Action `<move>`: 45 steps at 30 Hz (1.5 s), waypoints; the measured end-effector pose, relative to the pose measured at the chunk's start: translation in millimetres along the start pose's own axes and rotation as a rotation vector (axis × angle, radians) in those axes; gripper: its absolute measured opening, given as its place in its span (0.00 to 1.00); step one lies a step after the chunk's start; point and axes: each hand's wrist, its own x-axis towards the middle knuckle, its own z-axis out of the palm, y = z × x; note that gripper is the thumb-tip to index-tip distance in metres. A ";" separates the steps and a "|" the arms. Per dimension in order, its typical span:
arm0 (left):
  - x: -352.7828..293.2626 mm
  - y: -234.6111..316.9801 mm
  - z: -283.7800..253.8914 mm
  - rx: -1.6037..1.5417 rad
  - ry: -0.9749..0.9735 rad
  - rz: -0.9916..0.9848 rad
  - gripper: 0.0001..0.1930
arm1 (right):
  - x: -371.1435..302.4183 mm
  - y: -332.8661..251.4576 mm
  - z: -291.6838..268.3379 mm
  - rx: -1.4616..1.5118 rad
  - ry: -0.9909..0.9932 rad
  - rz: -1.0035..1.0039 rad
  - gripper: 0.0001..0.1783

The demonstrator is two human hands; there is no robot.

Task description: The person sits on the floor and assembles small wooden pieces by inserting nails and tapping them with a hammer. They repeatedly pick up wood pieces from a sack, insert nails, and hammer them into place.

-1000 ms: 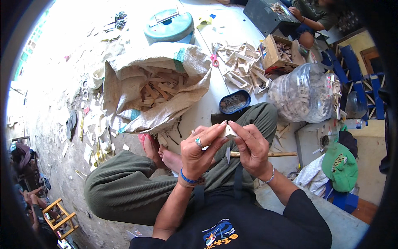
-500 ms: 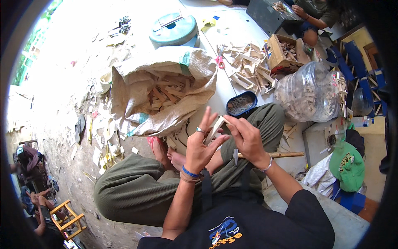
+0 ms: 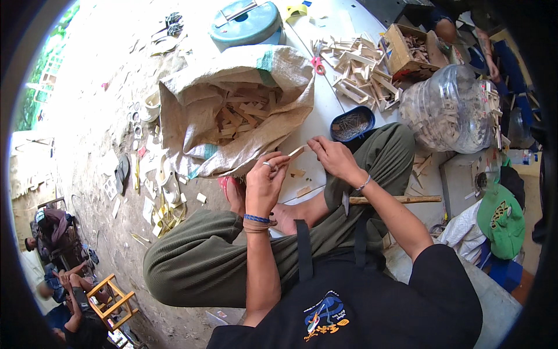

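Note:
In front of my crossed legs, my left hand (image 3: 266, 181) pinches a small pale wooden piece (image 3: 297, 153) between thumb and fingers. My right hand (image 3: 337, 158) is closed at the piece's other end, its fingertips pressed together there; the palms hide part of the wood. Just beyond my right hand, a blue oval tub (image 3: 353, 124) holds many nails. A hammer (image 3: 395, 199) with a wooden handle lies across my right leg, its head near my right wrist.
An open woven sack (image 3: 192, 142) of wooden pieces stands ahead. Assembled wooden frames (image 3: 363, 72) are piled beyond the tub. To the right are a large clear plastic container (image 3: 444, 110), a wooden box (image 3: 403, 55) and a green cap (image 3: 501, 221). Scissors (image 3: 318, 65) lie near the sack.
My hands have moved apart slightly, and the left fingers, spread before, have closed on the wooden piece. The view has shifted, and the person at the upper right has moved.

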 end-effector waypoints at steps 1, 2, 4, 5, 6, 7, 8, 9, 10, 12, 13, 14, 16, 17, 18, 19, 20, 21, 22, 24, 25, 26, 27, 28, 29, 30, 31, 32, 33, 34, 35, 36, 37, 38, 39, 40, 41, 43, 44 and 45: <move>0.2 -3.5 -1.4 0.047 0.005 -0.001 0.12 | -0.2 0.0 3.1 0.019 -0.054 0.024 0.27; 0.0 -6.9 -2.6 0.077 0.012 -0.015 0.12 | -0.8 0.9 6.3 0.036 -0.108 0.048 0.28; -0.3 -12.7 -3.4 0.123 0.034 -0.056 0.13 | -2.1 6.1 11.8 0.067 -0.145 0.074 0.29; -1.4 -15.2 -3.9 0.141 0.045 -0.089 0.13 | -4.5 9.7 15.5 0.083 -0.132 0.078 0.28; -3.4 -17.5 -4.2 0.153 0.057 -0.132 0.13 | -7.3 14.2 19.6 0.118 -0.115 0.052 0.28; -3.7 -20.1 -4.4 0.159 0.035 -0.154 0.14 | -6.6 19.2 22.9 0.012 -0.139 0.066 0.26; -3.3 -22.9 -4.4 0.159 0.015 -0.184 0.14 | -5.1 24.2 26.5 -0.076 -0.156 0.048 0.24; -3.5 -25.6 -3.7 0.149 -0.001 -0.233 0.15 | -5.1 28.5 31.0 -0.175 -0.174 0.058 0.23; -3.5 -28.5 -2.6 0.150 -0.013 -0.202 0.15 | -5.8 31.8 36.1 -0.216 -0.202 -0.015 0.20; -2.3 -34.1 1.1 0.127 -0.032 -0.198 0.16 | -9.7 35.8 46.3 -0.330 -0.269 -0.082 0.16; -1.1 -37.0 2.6 0.137 -0.022 -0.169 0.16 | -11.3 36.2 52.1 -0.369 -0.243 -0.152 0.16; 0.2 -39.6 3.9 0.143 -0.017 -0.165 0.16 | -11.6 36.5 56.8 -0.374 -0.216 -0.200 0.16; 0.7 -43.2 5.7 0.181 0.017 -0.158 0.17 | -11.0 37.0 65.4 -0.384 -0.186 -0.261 0.16; 0.6 -44.0 7.6 0.212 0.046 -0.156 0.17 | -9.4 37.8 68.6 -0.421 -0.225 -0.242 0.16; 0.4 -44.5 9.4 0.244 0.074 -0.153 0.17 | -6.5 38.8 71.7 -0.430 -0.237 -0.259 0.16; 0.6 -44.8 11.0 0.257 0.090 -0.160 0.17 | -5.1 40.2 74.1 -0.432 -0.234 -0.281 0.15; 1.1 -44.8 13.0 0.270 0.105 -0.165 0.17 | -4.6 42.2 75.0 -0.414 -0.232 -0.281 0.15; 2.2 -45.0 15.6 0.282 0.121 -0.169 0.17 | -3.9 44.9 73.9 -0.389 -0.215 -0.285 0.15; 3.3 -45.3 18.3 0.277 0.137 -0.174 0.18 | -4.4 47.8 71.6 -0.379 -0.238 -0.250 0.16; 5.8 -46.5 23.3 0.266 0.173 -0.186 0.19 | -6.5 54.5 60.0 -0.227 -0.203 -0.126 0.16; 7.0 -47.5 25.7 0.253 0.170 -0.207 0.19 | -7.7 57.4 52.8 -0.164 -0.204 -0.034 0.16; 7.7 -48.6 27.8 0.239 0.165 -0.230 0.19 | -9.1 59.6 45.8 -0.028 -0.141 0.010 0.17; 8.4 -49.6 30.1 0.225 0.159 -0.253 0.19 | -10.6 61.3 39.0 0.104 -0.075 0.067 0.18; 8.5 -50.6 32.3 0.261 0.168 -0.236 0.19 | -12.6 62.6 33.7 0.237 -0.010 0.128 0.18; 8.7 -51.4 34.6 0.297 0.177 -0.219 0.19 | -13.8 62.8 30.5 0.191 0.007 0.095 0.19; 9.1 -52.1 36.6 0.335 0.184 -0.198 0.19 | -13.5 61.7 30.9 0.085 -0.050 0.021 0.19; 9.9 -52.5 38.1 0.314 0.187 -0.174 0.18 | -11.9 59.7 33.2 -0.012 -0.104 -0.064 0.20; 10.4 -52.9 39.0 0.295 0.189 -0.150 0.17 | -10.5 57.4 37.2 -0.120 -0.163 -0.118 0.20; 10.2 -53.1 39.1 0.277 0.190 -0.128 0.17 | -9.9 54.7 43.6 -0.152 -0.160 -0.161 0.19; 10.0 -53.3 39.1 0.268 0.200 -0.130 0.16 | -8.7 51.5 51.5 -0.227 -0.149 -0.182 0.18; 10.3 -53.4 39.1 0.259 0.214 -0.132 0.16 | -6.8 48.5 59.5 -0.303 -0.139 -0.207 0.17; 9.8 -53.5 39.2 0.248 0.230 -0.138 0.16 | -5.8 47.1 65.2 -0.380 -0.132 -0.232 0.17; 8.9 -53.4 39.7 0.238 0.233 -0.138 0.16 | -5.3 46.8 69.6 -0.434 -0.112 -0.261 0.17; 9.3 -53.4 39.6 0.230 0.240 -0.137 0.16 | -4.2 47.3 72.2 -0.432 -0.117 -0.253 0.16; 9.2 -53.3 39.2 0.215 0.247 -0.142 0.16 | -4.0 48.9 72.8 -0.433 -0.140 -0.235 0.16; 9.7 -53.3 38.7 0.203 0.251 -0.133 0.16 | -3.7 51.0 72.0 -0.429 -0.152 -0.215 0.16; 9.9 -53.1 39.2 0.182 0.248 -0.129 0.16 | -4.7 53.6 70.1 -0.404 -0.178 -0.191 0.17; 10.1 -52.2 41.9 0.179 0.230 -0.130 0.16 | -6.0 58.7 62.2 -0.348 -0.201 -0.134 0.18; 10.5 -52.0 43.3 0.147 0.208 -0.119 0.16 | -5.9 59.9 57.1 -0.269 -0.209 -0.040 0.18; 10.4 -51.9 44.5 0.111 0.188 -0.109 0.16 | -5.1 59.7 51.9 -0.192 -0.220 0.052 0.17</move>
